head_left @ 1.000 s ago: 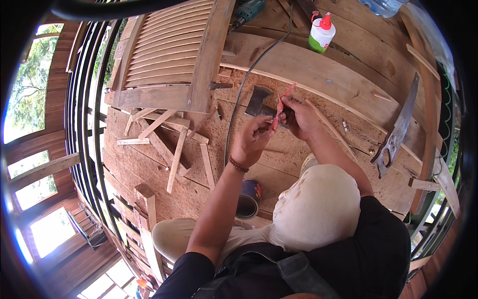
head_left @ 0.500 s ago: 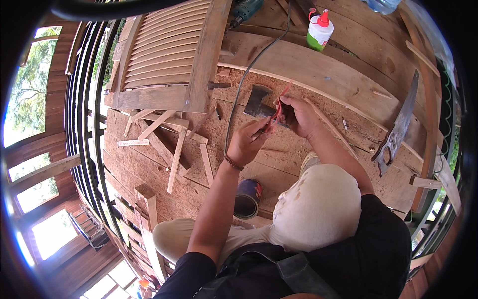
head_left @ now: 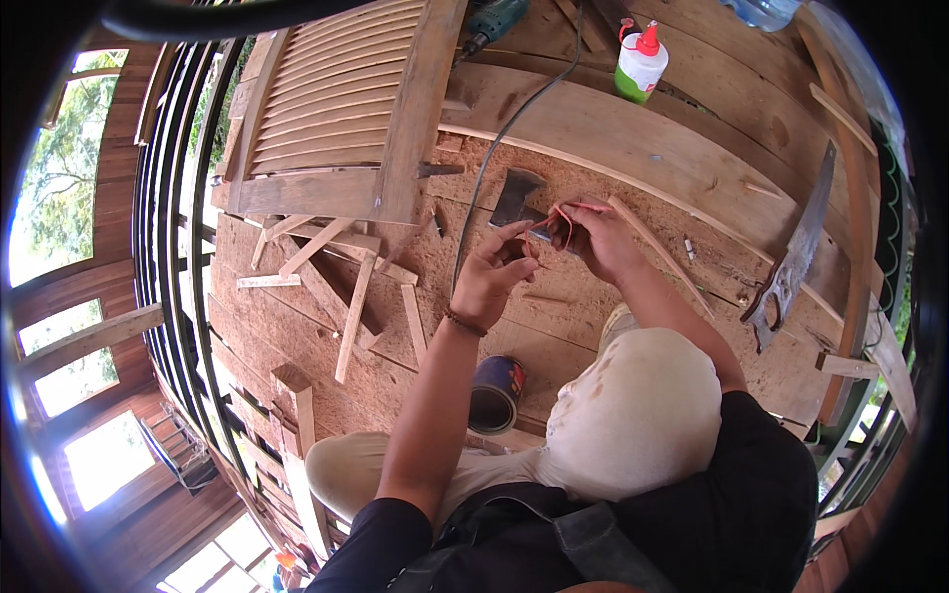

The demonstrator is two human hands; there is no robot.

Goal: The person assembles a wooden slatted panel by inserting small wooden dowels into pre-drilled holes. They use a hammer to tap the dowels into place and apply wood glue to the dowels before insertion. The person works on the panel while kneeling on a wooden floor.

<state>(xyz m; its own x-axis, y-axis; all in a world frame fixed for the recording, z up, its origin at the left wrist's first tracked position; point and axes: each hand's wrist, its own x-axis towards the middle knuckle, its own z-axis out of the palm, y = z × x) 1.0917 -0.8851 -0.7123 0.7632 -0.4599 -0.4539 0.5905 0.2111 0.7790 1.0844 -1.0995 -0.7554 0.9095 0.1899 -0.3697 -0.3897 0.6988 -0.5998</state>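
Observation:
Above the sawdust-strewn boards, a thin red cord or strip (head_left: pixel 564 225) runs between my hands; its exact kind is too small to tell. My right hand (head_left: pixel 605 242) pinches it, with one end sticking out past the fingers. Curled toward the cord, my left hand (head_left: pixel 491 281) has its thumb and fingertips at the strip's other end. Just beyond the hands lies an axe (head_left: pixel 516 195) with a dark head, its handle partly hidden behind my right hand.
A louvred wooden shutter (head_left: pixel 395 148) lies far left beside wood offcuts (head_left: pixel 356 316). A power drill (head_left: pixel 491 22), glue bottle (head_left: pixel 641 67) and long plank (head_left: pixel 613 124) are at the back. A handsaw (head_left: pixel 796 252) lies right. An open can (head_left: pixel 494 395) sits near my knee.
My left hand has opened its grip somewhat and turned. In my right hand the red strip now points rightward instead of up. The view has shifted slightly.

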